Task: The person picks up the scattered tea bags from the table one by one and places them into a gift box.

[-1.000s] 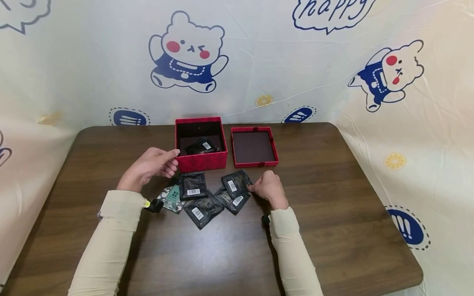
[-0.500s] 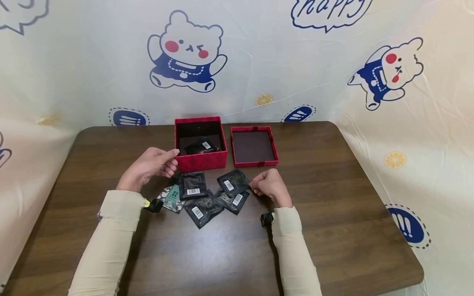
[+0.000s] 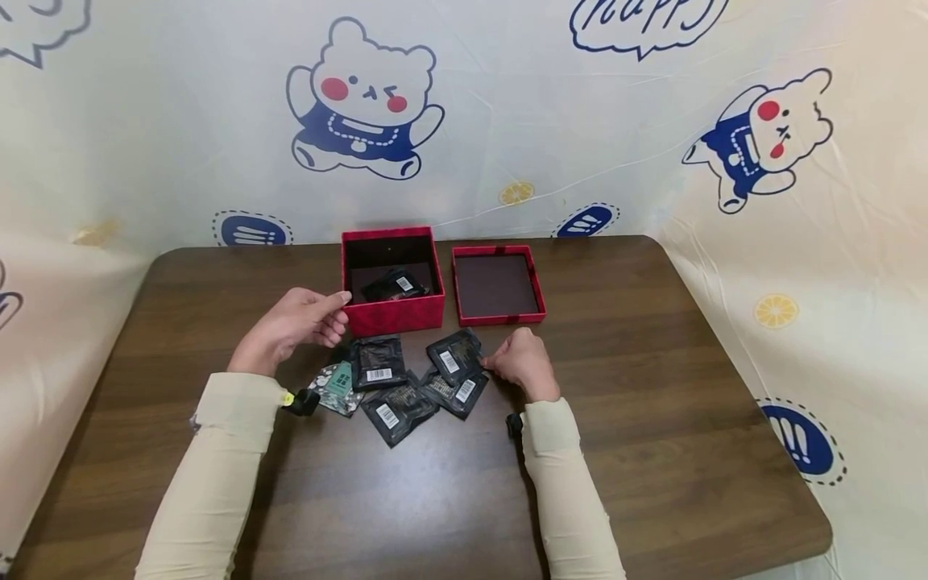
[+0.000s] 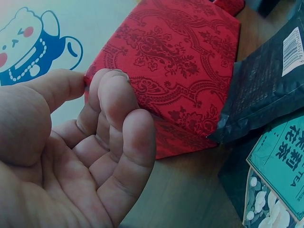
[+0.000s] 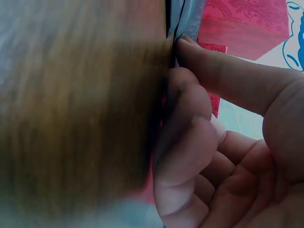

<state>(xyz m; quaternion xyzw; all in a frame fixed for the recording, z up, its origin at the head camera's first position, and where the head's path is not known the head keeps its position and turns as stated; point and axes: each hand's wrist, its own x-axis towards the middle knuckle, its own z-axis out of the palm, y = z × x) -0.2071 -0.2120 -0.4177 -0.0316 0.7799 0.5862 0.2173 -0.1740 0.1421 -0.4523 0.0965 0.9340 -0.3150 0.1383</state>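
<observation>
My left hand [image 3: 304,320] holds the near left corner of an open red box [image 3: 395,316], thumb at the rim and fingers curled by the patterned outer wall [image 4: 175,61]. A black sachet with a barcode lies inside the box. My right hand [image 3: 524,361] pinches the right edge of another black sachet [image 3: 455,354] between thumb and fingers; it overlaps a black sachet [image 3: 458,393] below it. Two more black sachets lie to the left, along with a floral tea packet [image 3: 337,388] with a green label, partly covered by one of them.
The shallow red lid [image 3: 499,286] lies inside-up to the right of the box. Everything stands on a brown wooden table [image 3: 652,419] with rounded corners. Behind it hangs a white cloth [image 3: 507,97] printed with cartoon bears.
The pinched sachet has shifted slightly left and turned a little over the sachet below. My right hand moved right, then back left to its edge. My left hand has stayed at the box.
</observation>
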